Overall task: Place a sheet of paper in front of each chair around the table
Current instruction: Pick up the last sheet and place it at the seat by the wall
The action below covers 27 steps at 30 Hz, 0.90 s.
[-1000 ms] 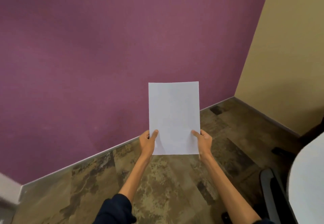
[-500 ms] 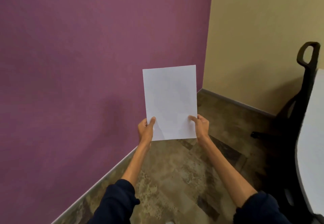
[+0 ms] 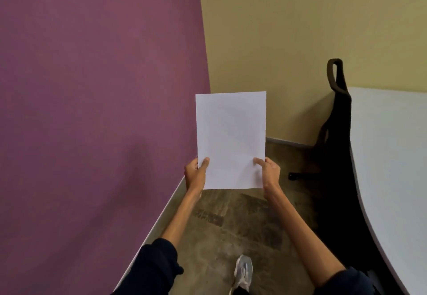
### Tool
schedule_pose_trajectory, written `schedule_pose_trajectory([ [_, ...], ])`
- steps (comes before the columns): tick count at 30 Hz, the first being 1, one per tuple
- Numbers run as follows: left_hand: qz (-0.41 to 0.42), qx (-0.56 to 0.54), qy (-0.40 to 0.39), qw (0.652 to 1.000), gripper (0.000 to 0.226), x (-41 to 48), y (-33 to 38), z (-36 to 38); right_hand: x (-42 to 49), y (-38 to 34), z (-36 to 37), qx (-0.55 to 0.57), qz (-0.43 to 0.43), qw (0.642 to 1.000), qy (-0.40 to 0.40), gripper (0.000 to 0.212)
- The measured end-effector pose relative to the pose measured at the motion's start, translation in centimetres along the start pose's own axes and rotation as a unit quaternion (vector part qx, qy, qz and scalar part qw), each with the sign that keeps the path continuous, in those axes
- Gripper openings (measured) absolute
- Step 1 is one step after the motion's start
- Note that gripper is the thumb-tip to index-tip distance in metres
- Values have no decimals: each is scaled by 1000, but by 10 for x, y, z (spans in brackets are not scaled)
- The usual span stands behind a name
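A sheet of paper (image 3: 231, 137) is held upright in portrait orientation out in front of the body, roughly in the middle of the view, over a mottled brown floor (image 3: 233, 225). It is seen as plain white and blank on the visible side, flat and uncreased, with crisp straight edges and a faint grey shadow across its centre. Its lower left corner is pinched by the left hand (image 3: 196, 174), the thumb laid on the front face and the fingers hidden behind; the lower right corner is gripped in the same way by the right hand (image 3: 269, 172). Both forearms are bare, with dark sleeves (image 3: 152, 269) pushed up near the elbows. A purple wall (image 3: 92, 110) is seen to the left and a yellow-tan wall (image 3: 288, 40) behind the paper. To the right, the curved edge of a white table (image 3: 392, 167) is visible, with a black chair (image 3: 335, 156) just beside it. The paper is well apart from the table surface. A grey shoe (image 3: 243, 271) is seen on the floor below
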<state>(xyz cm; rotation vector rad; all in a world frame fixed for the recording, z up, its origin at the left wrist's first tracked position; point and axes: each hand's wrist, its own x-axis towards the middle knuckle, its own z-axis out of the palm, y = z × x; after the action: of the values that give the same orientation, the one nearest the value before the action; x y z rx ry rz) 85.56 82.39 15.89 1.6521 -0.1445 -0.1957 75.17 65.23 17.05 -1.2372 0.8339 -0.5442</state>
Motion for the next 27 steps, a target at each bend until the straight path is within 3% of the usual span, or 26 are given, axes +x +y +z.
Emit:
schedule_pose_trajectory([
  [7,-3,-23,-43,999,7,127,25,95,143,-38,15,30,-22,999,40,11],
  [12,4,-24,-71,997,19,217,48,164,234,-80,14,37,-34,997,58,15],
  [19,15,-32,-124,992,19,309,65,265,341,-115,-5,49,-40,991,119,20],
  [27,31,-6,-239,971,8,438,81,393,480,-156,-24,67,-53,974,210,20],
])
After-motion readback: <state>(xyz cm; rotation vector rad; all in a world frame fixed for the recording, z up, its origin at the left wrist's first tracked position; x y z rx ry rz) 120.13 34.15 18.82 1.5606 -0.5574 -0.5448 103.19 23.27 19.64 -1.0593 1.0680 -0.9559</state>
